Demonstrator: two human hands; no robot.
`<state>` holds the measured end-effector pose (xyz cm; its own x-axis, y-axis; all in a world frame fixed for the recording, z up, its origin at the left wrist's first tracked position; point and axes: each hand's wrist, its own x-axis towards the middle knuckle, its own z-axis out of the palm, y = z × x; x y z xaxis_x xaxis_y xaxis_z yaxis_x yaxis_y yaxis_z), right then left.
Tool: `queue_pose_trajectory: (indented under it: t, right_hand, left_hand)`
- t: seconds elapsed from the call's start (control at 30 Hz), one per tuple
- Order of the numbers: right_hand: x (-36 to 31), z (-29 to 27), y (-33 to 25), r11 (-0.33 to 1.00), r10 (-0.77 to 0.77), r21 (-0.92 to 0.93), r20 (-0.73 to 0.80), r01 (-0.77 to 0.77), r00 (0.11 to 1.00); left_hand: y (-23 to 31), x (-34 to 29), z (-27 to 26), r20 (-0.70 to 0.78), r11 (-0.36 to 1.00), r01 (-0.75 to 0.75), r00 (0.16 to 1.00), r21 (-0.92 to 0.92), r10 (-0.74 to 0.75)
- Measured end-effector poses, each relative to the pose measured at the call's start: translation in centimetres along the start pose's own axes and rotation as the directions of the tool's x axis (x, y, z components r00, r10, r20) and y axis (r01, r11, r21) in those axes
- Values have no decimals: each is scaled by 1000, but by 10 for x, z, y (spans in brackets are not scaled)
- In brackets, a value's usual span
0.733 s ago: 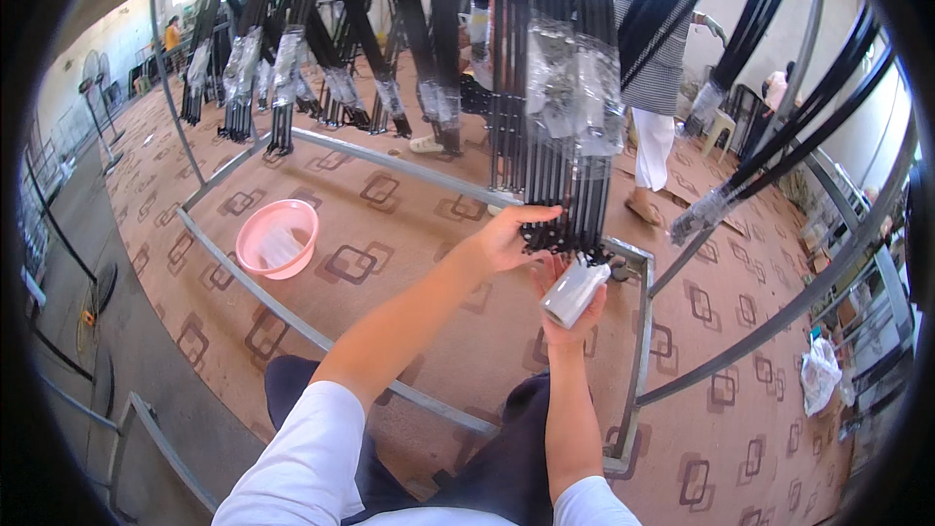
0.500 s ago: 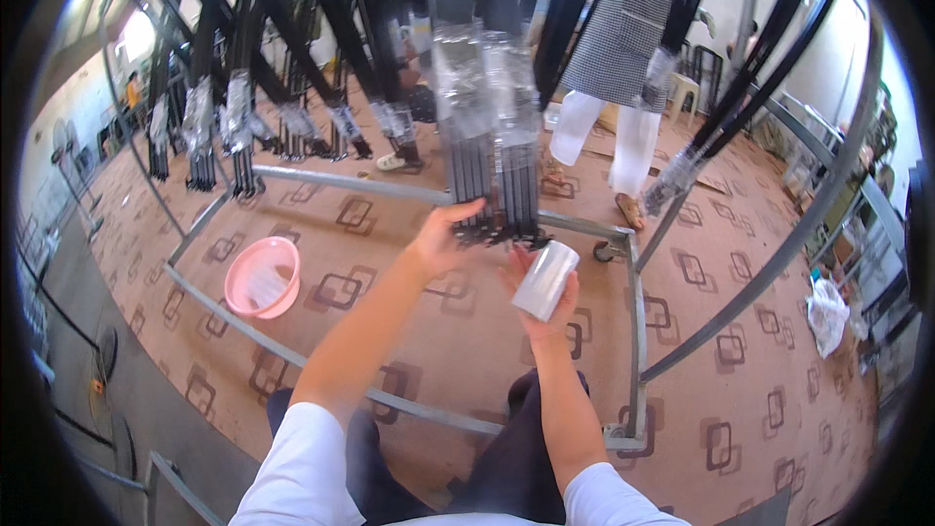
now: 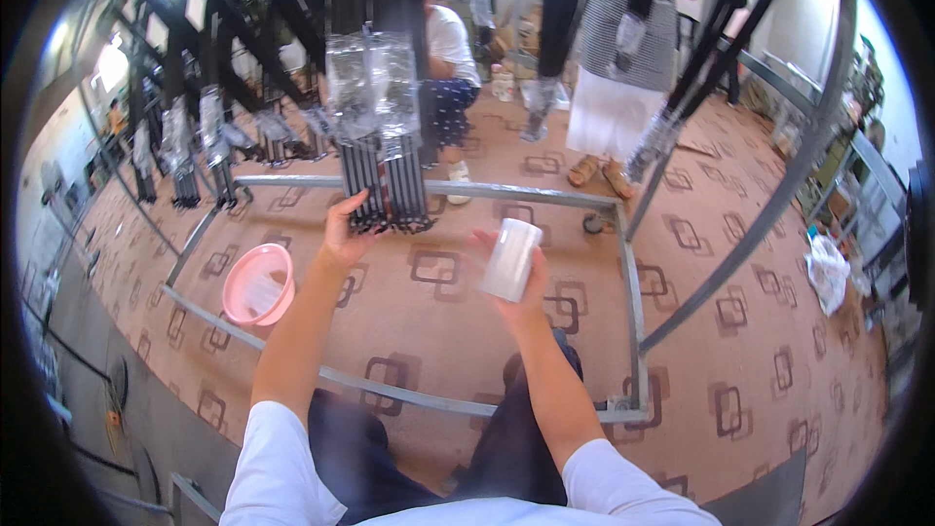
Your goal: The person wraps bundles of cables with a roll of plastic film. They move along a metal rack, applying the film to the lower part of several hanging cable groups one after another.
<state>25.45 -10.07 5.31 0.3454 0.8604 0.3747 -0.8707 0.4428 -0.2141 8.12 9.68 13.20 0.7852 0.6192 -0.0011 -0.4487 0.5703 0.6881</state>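
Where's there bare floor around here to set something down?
Bare carpet shows inside the metal frame, between the pink basin and the frame's right rail, and again from that rail toward the white plastic bag. It's crowded at upper left, where plastic-wrapped black bundles hang close together.

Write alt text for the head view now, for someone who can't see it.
Left hand touches the lower end of a hanging bundle of black strips wrapped in clear film; the right hand holds a pale roll. A pink basin sits on patterned carpet, left.

Pink basin (image 3: 245, 265) on patterned carpet (image 3: 682, 331), white plastic bag (image 3: 827, 275) at right, co-worker (image 3: 614, 117) in grey apron (image 3: 606, 19)
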Motion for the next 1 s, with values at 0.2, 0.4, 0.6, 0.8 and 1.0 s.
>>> queue_pose_trajectory:
  t: [0.2, 0.4, 0.6, 0.8, 1.0]
  right_hand:
    - [2, -4, 5, 991, 46, -127, 75, -37, 996]
    - [7, -17, 15, 993, 43, -108, 48, -37, 998]
    - [3, -13, 22, 993, -14, -117, -61, 7, 998]
    - [-4, -35, 16, 991, 7, -133, -9, -8, 1000]
    - [0, -10, 20, 988, -8, -155, -58, -1, 998]
  left_hand:
    - [-17, -1, 24, 44, 999, 35, 998, -23, -34]
    - [-49, 2, 65, 374, 966, -25, 924, 259, -77]
    - [-69, 5, 113, 429, 966, 260, 870, 16, -241]
    - [-76, -2, 122, 340, 964, 264, 903, 42, -262]
    - [-69, -6, 122, 238, 955, 292, 926, 41, -293]
